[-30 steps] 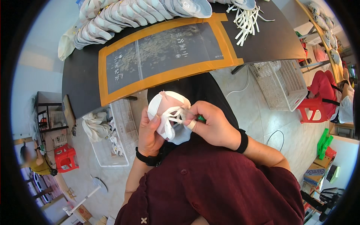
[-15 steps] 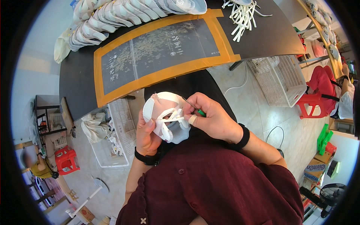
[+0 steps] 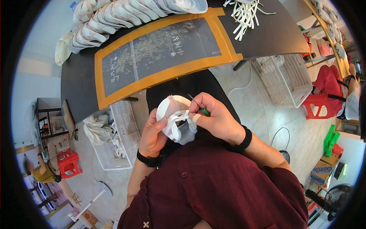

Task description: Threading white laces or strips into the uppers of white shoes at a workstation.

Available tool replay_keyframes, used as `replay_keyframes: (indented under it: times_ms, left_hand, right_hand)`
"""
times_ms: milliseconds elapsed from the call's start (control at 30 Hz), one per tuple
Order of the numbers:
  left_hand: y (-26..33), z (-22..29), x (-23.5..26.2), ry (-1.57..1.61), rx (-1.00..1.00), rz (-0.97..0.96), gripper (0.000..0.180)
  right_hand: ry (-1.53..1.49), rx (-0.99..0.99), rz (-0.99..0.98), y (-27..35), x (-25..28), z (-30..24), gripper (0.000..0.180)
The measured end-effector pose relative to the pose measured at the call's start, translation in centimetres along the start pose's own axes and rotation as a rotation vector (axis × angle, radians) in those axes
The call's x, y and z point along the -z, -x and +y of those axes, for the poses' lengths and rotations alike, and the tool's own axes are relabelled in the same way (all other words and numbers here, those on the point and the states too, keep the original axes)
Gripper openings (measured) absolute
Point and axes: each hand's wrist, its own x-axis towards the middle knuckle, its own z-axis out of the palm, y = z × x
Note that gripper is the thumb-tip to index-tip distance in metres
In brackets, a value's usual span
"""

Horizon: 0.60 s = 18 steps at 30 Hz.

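My left hand [image 3: 152, 131] cups a white cup-shaped face mask [image 3: 172, 108] with white straps [image 3: 178, 117] crossing its inside, held over my lap. My right hand [image 3: 217, 120] pinches a thin metal tool with a green handle [image 3: 205, 111], its tip against the mask's rim near the strap end. A bandage wraps one finger of my right hand. Both wrists wear black bands. A grey piece lies under the mask against my dark red shirt.
A black table [image 3: 274, 34] ahead carries an orange-framed dark mat [image 3: 160, 49], a long row of stacked white masks [image 3: 114, 17] and a bundle of white straps [image 3: 244, 13]. White baskets [image 3: 284, 78] stand on the floor at both sides; a red stool [image 3: 318, 105] is at the right.
The mask and both hands have shifted slightly. My right hand has moved the tool up to the mask's rim. The view has tilted a little.
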Motion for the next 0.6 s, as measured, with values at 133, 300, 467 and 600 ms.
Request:
replay_keyframes:
  times_ms: [133,300,467,600]
  left_hand:
    - [-0.3,0.3,0.4,0.049,0.041,0.011,0.037]
    - [-0.3,0.1,0.5,0.049,-0.01,0.042,0.037]
    - [-0.3,0.0,-0.3,0.065,-0.013,0.086,0.033]
    - [-0.1,0.1,-1.1,0.022,-0.002,0.097,0.025]
  right_hand:
    - [-0.03,0.002,0.039,-0.3,0.2,1.1,0.013]
    - [0.137,0.091,0.091,0.0,0.5,1.0,0.012]
    - [0.368,0.33,0.095,0.2,0.1,1.0,0.013]
    - [0.667,0.384,0.173,0.5,-1.6,0.4,0.017]
